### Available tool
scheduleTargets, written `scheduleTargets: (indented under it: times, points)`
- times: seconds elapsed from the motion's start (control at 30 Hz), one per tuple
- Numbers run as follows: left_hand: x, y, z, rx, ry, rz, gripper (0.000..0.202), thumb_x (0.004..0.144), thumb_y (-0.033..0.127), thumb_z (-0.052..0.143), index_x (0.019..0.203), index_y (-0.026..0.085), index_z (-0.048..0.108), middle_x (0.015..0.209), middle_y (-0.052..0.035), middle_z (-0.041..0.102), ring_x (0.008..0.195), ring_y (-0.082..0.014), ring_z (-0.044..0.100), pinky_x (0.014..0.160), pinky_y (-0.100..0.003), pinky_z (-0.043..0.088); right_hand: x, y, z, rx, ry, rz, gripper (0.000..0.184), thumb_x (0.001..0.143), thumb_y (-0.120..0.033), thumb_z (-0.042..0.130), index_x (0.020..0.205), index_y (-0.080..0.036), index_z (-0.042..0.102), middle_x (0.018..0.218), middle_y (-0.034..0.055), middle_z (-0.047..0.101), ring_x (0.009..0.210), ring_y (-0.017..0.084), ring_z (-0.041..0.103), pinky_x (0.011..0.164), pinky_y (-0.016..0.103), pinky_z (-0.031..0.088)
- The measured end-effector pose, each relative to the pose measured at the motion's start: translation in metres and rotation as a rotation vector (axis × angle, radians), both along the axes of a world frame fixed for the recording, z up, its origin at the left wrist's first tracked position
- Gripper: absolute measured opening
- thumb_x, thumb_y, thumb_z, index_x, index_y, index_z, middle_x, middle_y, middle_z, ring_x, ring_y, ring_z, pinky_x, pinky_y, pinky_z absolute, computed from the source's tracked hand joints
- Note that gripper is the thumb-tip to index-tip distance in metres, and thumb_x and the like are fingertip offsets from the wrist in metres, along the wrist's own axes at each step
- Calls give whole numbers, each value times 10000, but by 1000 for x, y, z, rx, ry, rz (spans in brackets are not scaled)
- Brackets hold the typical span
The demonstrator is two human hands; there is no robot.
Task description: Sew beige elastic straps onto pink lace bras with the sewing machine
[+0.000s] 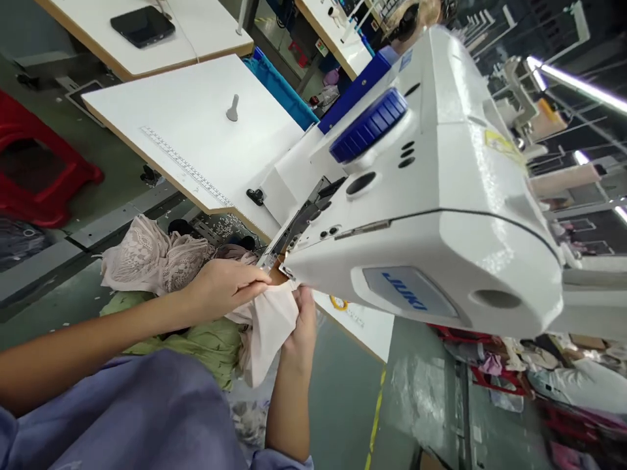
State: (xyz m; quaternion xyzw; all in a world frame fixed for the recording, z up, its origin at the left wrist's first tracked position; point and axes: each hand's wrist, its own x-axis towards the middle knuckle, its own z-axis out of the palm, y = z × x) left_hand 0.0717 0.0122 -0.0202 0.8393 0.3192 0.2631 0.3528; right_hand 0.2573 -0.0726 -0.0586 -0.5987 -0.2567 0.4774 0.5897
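Observation:
A pale pink piece of fabric (277, 320) hangs from the front edge of the white sewing machine (382, 248), its upper end close to the needle area (284, 264). My left hand (228, 287) has its fingers together, pressing the fabric's left upper edge beside the machine. On the other side my right hand (301, 323) pinches the same fabric, thumb and fingers closed on it just below the machine head. Left of my left hand lies a beige lace bra (151, 258). Green fabric (210, 346) is bunched below my left forearm. The needle itself is hidden.
The white machine table (196, 117) carries a printed ruler scale and a small grey tool (233, 108). A black phone (142, 26) rests on the adjoining table. A red stool (39, 156) stands at left. An orange ring (338, 303) lies right of the machine head.

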Motion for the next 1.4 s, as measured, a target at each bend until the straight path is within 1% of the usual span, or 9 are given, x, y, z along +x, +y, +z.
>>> scheduleTargets:
  times: [0.1, 0.2, 0.3, 0.4, 0.5, 0.6, 1.0, 1.23, 1.4]
  points:
    - [-9, 4, 2, 147, 95, -208, 286, 998, 357, 492, 947, 241, 748, 779, 23, 755, 700, -142, 674, 630, -245, 411, -17, -21, -3, 22, 123, 29, 536, 936, -693, 400, 987, -222, 650, 606, -29, 619, 506, 142, 569, 562, 271, 506]
    - [-20, 2, 4, 242, 175, -258, 274, 1000, 350, 492, 941, 235, 733, 727, 9, 722, 678, -149, 654, 617, -251, 395, -27, -45, -10, 135, 36, 7, 352, 878, -578, 624, 869, -226, 611, 540, -75, 487, 427, 94, 455, 450, 210, 420]
    - [-27, -11, 4, 266, 179, -253, 309, 974, 431, 531, 1129, 204, 672, 876, -34, 737, 807, -180, 668, 701, -275, 447, -38, -69, -13, 287, -238, -80, 184, 890, -410, 676, 858, -231, 648, 735, -18, 601, 638, 121, 603, 565, 234, 502]
    - [-27, -28, -2, 346, 167, -341, 513, 889, 525, 624, 1226, 139, 612, 1002, -100, 726, 941, -243, 653, 865, -367, 480, -46, -88, -8, 466, -666, 12, 106, 919, -233, 644, 996, -270, 706, 869, 17, 682, 837, 174, 689, 773, 348, 588]
    - [-26, -39, -13, 484, 151, -399, 203, 931, 347, 582, 914, 166, 671, 721, -30, 678, 719, -187, 613, 801, -344, 478, -50, -97, -2, 635, -1009, 143, 302, 857, -101, 692, 1095, -287, 701, 821, 3, 708, 852, 186, 731, 751, 340, 633]
    - [-28, -41, -18, 587, 125, -369, 275, 971, 270, 515, 730, 196, 624, 579, 10, 584, 603, -149, 534, 703, -299, 460, -52, -100, 1, 683, -1167, 140, 368, 795, -50, 751, 1086, -270, 707, 777, -8, 716, 852, 184, 744, 711, 304, 654]
    - [-34, -36, -11, 631, -42, -315, 238, 990, 272, 503, 814, 202, 647, 612, 1, 638, 612, -137, 583, 730, -289, 522, -57, -95, 12, 750, -1157, 126, 432, 799, -47, 746, 1166, -272, 701, 777, -11, 735, 871, 177, 748, 761, 286, 672]
    - [-39, -33, -17, 637, -97, -379, 195, 991, 266, 506, 1117, 226, 650, 614, 34, 619, 601, -124, 590, 735, -283, 536, -62, -98, 1, 716, -1092, 99, 462, 794, -77, 769, 1191, -303, 695, 818, -15, 743, 875, 192, 755, 765, 307, 679]
    - [-44, -28, -16, 672, -172, -460, 65, 933, 181, 595, 912, 218, 644, 640, 28, 649, 610, -115, 602, 725, -270, 550, -65, -99, -4, 736, -1016, 105, 464, 784, -93, 787, 1200, -273, 687, 841, -10, 748, 906, 185, 755, 781, 293, 677]
